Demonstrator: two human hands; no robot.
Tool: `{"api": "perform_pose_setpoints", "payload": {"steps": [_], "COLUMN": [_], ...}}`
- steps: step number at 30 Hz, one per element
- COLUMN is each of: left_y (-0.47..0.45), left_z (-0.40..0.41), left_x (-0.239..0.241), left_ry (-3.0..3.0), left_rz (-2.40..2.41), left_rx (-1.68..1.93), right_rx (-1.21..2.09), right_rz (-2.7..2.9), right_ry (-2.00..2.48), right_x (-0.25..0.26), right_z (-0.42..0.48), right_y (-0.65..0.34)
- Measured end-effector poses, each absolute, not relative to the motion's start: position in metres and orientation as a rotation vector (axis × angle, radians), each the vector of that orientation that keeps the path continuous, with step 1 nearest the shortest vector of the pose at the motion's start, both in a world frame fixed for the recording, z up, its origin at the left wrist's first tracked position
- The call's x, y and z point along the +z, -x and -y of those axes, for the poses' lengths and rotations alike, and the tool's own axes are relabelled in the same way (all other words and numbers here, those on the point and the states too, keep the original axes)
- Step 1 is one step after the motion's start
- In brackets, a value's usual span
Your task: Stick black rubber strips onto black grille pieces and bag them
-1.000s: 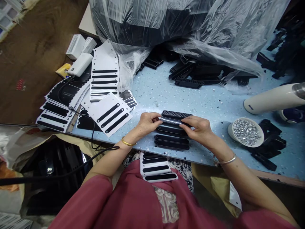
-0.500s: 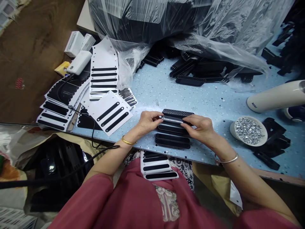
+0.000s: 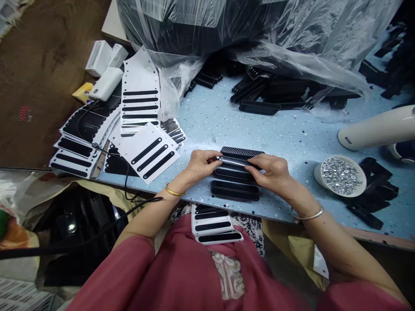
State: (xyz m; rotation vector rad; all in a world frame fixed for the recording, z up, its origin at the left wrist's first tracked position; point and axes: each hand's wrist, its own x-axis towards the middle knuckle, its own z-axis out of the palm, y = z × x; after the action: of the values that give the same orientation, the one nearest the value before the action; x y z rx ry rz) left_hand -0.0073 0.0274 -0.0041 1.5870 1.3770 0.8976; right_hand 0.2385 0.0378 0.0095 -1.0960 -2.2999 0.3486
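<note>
My left hand (image 3: 201, 164) and my right hand (image 3: 271, 172) pinch the two ends of a thin glossy strip (image 3: 232, 161), held level just above the table. Behind the strip lies a black perforated grille piece (image 3: 242, 152). Under and in front of my hands several black oblong plastic pieces (image 3: 234, 190) lie in a row on the blue speckled table (image 3: 292, 138). A white backing sheet with black strips (image 3: 214, 225) rests on my lap.
White sheets with black strips (image 3: 139, 108) pile at the left, beside white boxes (image 3: 103, 56) and a cable. A white bowl of small silver parts (image 3: 340, 175) sits right, near a white bottle (image 3: 376, 128). Plastic bags of black parts (image 3: 246, 30) fill the back.
Both hands stay on the strip in nearly the same place; only the view has shifted slightly.
</note>
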Motion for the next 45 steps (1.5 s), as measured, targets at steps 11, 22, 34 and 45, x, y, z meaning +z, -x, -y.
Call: {"api": "perform_pose_setpoints", "payload": {"steps": [11, 22, 34, 45], "left_y": [0.009, 0.006, 0.0, -0.001], "left_z": [-0.03, -0.033, -0.034, -0.034], "left_x": [-0.01, 0.0, -0.003, -0.007], "left_ry": [-1.467, -1.507, -1.459, -1.485], "left_rz": [-1.347, -1.332, -1.389, -1.392], "left_rx": [0.912, 0.906, 0.997, 1.017], "right_rx": [0.316, 0.324, 0.692, 0.865], "right_rz": [2.298, 2.268, 2.037, 1.844], "right_ry": [1.093, 1.151, 1.198, 1.244], "right_x": [0.007, 0.003, 0.002, -0.004], "right_z": [-0.037, -0.035, -0.036, -0.035], "right_y": [-0.238, -0.237, -0.248, -0.247]}}
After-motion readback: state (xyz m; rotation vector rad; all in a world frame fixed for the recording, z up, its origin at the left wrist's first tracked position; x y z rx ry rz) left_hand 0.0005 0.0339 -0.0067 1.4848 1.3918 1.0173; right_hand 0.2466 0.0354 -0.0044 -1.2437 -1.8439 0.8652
